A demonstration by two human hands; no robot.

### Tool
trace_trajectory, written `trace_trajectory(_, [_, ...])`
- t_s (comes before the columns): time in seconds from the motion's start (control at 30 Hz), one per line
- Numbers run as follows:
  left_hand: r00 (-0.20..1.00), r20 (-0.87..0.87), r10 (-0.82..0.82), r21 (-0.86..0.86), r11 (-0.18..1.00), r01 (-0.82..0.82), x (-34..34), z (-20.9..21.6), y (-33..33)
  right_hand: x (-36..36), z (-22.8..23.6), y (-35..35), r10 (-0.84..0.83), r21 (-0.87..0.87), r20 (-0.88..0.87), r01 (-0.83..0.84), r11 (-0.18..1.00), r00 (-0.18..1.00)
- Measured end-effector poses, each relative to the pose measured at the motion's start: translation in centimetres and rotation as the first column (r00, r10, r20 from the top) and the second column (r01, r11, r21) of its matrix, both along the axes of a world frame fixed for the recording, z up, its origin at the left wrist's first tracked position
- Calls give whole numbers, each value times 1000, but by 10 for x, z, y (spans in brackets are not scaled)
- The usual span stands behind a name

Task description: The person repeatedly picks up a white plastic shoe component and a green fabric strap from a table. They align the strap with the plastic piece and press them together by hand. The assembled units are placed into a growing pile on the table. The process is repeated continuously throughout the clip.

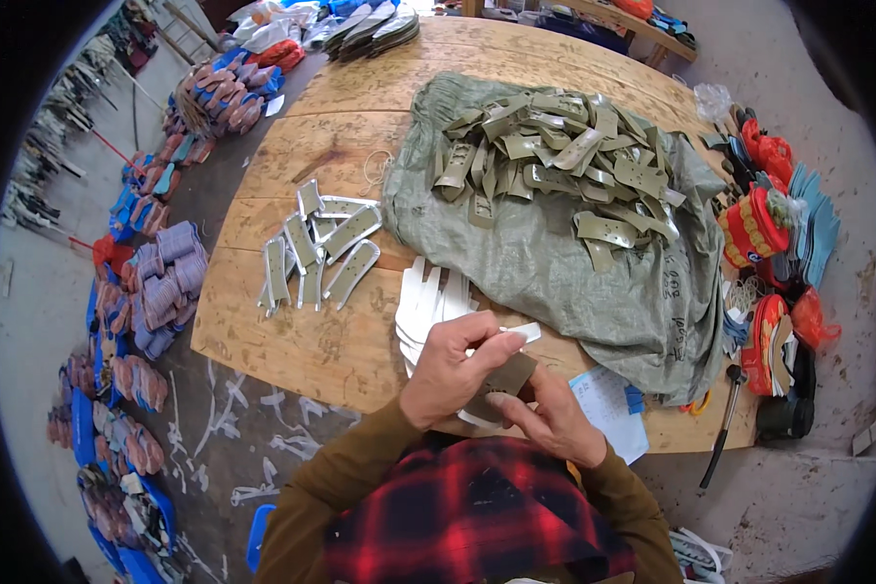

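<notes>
Close to the table's near edge, both my hands hold a small olive strap piece (508, 378) with a white strip (528, 333) at it. My left hand (450, 365) is closed, thumb over the piece's upper end, where the strip sticks out past the thumb. My right hand (557, 420) pinches the lower right side between thumb and fingers. White, flat strips (423, 302) lie fanned partly under my left hand. Further left are several olive pieces with white edging (352, 234). A heap of olive pieces with holes (574, 146) rests on a green woven sack (516, 258).
The wooden table (302, 350) carries a written paper sheet (608, 414) right of my hands. A black-handled tool (722, 428) leans at the right edge, near red bags (754, 229). Bundled soles (170, 277) line the left floor, with white scraps (297, 443) below the table.
</notes>
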State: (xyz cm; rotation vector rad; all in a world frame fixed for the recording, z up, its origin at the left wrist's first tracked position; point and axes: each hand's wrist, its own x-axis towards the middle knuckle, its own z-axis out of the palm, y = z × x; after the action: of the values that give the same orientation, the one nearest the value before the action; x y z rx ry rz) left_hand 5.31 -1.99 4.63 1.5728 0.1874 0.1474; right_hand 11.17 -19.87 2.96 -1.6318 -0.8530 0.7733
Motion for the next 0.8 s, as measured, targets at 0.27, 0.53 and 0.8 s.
trace_trajectory(0.27, [980,-128,-153,-228,966,121,-10,-32,9,7,1,0,-100,140,-189,128,982,977])
trace_trajectory(0.53, [954,-120,-274,127,949,289,-20,-33,9,5,0,5,-98,111,-48,103,988,994])
trace_trajectory(0.8, [976,117,-182,403,907,121,-13,-15,13,15,-6,12,-169,214,549,58,975,819])
